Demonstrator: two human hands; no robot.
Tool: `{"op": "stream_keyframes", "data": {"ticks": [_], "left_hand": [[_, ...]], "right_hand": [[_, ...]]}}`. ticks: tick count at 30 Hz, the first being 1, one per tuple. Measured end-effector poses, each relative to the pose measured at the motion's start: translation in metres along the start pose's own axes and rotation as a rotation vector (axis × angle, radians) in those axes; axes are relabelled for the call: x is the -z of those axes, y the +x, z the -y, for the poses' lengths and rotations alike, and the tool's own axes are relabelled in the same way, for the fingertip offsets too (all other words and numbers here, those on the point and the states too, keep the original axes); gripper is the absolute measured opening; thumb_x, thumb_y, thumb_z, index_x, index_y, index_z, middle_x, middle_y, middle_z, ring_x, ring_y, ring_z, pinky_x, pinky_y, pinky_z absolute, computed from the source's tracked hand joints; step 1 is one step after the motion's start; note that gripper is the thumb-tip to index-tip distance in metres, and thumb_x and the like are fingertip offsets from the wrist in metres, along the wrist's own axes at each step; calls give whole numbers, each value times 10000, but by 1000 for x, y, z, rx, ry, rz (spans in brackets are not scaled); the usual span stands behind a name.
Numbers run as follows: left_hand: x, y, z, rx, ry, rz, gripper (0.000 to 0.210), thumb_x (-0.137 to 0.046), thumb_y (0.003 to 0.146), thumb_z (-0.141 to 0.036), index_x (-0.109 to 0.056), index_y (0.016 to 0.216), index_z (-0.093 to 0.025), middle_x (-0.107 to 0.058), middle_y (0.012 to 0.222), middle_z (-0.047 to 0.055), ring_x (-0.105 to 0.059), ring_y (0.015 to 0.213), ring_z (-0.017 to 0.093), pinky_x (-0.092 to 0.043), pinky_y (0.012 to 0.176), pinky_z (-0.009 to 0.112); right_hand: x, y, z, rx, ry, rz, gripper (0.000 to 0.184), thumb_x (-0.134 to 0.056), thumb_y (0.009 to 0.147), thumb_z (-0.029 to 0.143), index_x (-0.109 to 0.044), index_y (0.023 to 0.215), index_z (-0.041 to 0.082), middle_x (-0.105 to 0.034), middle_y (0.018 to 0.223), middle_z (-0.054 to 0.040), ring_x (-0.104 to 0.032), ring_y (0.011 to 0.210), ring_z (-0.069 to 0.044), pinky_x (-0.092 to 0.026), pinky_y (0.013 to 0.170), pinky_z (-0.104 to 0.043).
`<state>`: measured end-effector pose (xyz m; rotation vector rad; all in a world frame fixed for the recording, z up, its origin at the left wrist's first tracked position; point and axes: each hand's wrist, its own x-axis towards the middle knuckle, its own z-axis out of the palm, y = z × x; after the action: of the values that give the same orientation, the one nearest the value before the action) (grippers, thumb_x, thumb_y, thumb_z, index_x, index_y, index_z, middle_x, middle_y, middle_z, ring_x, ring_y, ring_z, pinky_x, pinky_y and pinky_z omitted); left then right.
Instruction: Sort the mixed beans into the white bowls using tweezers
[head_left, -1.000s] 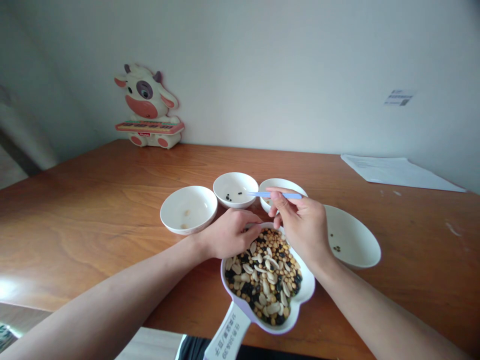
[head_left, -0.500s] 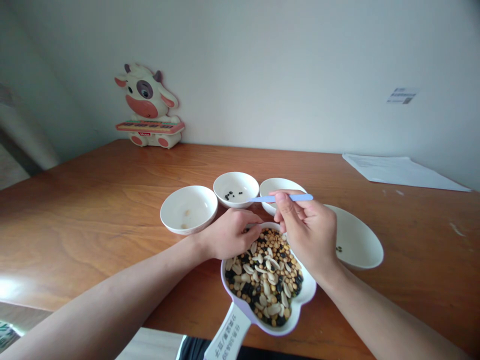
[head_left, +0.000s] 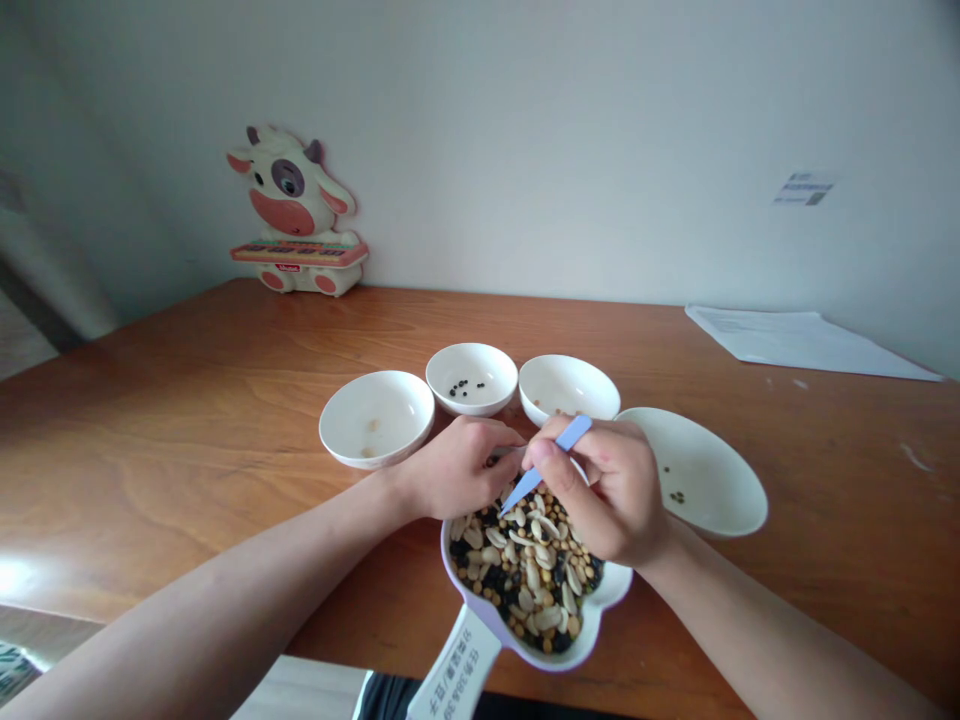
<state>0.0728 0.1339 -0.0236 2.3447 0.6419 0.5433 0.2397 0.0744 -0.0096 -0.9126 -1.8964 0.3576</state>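
Observation:
Between thumb and fingers of my right hand (head_left: 611, 490) are light-blue tweezers (head_left: 551, 462), slanting down to the left. Their tip is at the mixed beans and seeds in a white and lilac scoop (head_left: 616, 592). Whether the tip pinches anything is too small to tell. My left hand (head_left: 465, 465) is closed on the scoop's far left rim, with its fingertips partly hidden. Pale flat seeds (head_left: 546, 618), yellow beans and black beans fill the scoop. Its labelled handle (head_left: 456, 665) points toward me.
Behind the scoop stand a left white bowl (head_left: 352, 415) with pale pieces, a second bowl (head_left: 487, 368) with several black beans, and a third bowl (head_left: 577, 378) with a few tan ones. A wider bowl (head_left: 724, 480) at right holds several dark beans. A cow toy (head_left: 300, 215) and papers (head_left: 802, 340) lie farther back.
My right hand has lowered and turned, bringing the tweezers' tip from beside the black-bean bowl down into the scoop. More of the third bowl shows. My left hand stays put.

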Motion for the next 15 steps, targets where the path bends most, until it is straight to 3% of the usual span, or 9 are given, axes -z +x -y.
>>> {"op": "stream_keyframes", "data": {"ticks": [5, 15], "left_hand": [[1, -1, 3, -10, -27, 22, 121, -551, 781, -63, -659, 781, -118, -696, 809, 46, -601, 728, 156, -466, 682, 241], [1, -1, 4, -2, -45, 24, 96, -585, 765, -79, -668, 792, -119, -706, 821, 47, -611, 733, 160, -464, 664, 235]], "right_hand": [[-3, 3, 2, 60, 23, 203, 223, -499, 897, 204, -608, 710, 152, -606, 601, -21, -528, 540, -123, -399, 535, -257], [-3, 2, 3, 48, 37, 285, 186, -536, 881, 200, -620, 724, 148, -610, 608, -20, -537, 555, -127, -395, 542, -249]]}}
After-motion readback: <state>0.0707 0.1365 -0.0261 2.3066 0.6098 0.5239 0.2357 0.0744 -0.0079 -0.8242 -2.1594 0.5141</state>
